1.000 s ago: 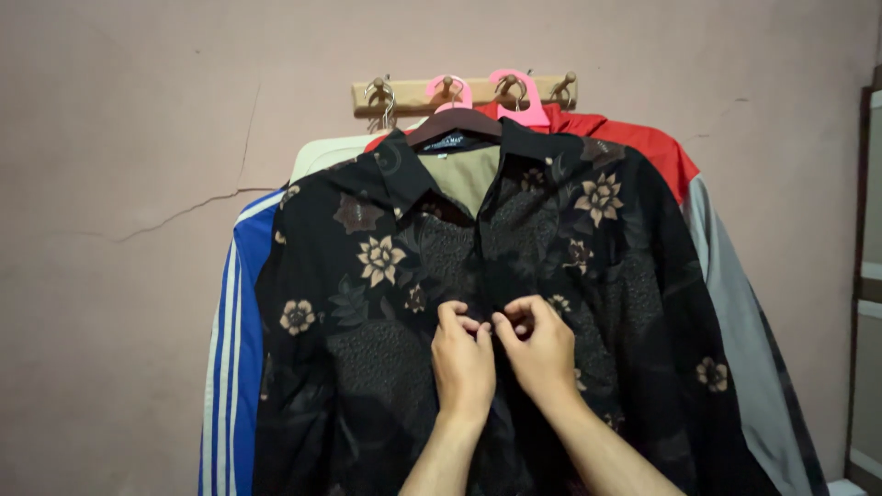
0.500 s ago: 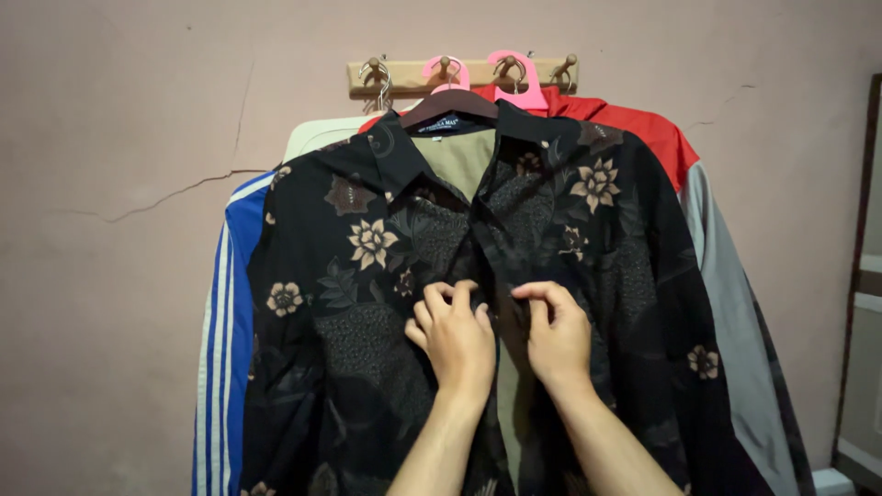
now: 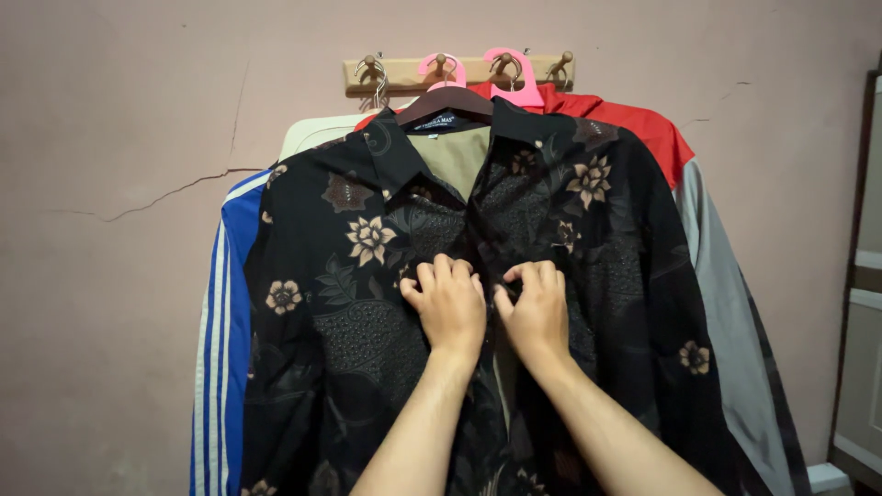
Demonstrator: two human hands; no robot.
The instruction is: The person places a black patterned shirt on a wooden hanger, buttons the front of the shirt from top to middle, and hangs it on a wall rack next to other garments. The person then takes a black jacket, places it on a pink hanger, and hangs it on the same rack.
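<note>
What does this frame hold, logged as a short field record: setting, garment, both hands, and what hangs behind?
setting: pinkish cracked wall with a wooden hook rail
garment: black floral shirt on a dark hanger, front partly open below the hands
left hand: fingers curled on the left front edge
right hand: fingers curled on the right front edge
behind: blue striped jacket, red and grey jacket, pink hangers

Cracked pinkish wall; wooden hook rail.

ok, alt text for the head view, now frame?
Two bare hands, left hand and right hand, pinch the front placket of a black floral shirt hanging on a wall hook rack. Blue striped and red-grey jackets hang behind.
</note>
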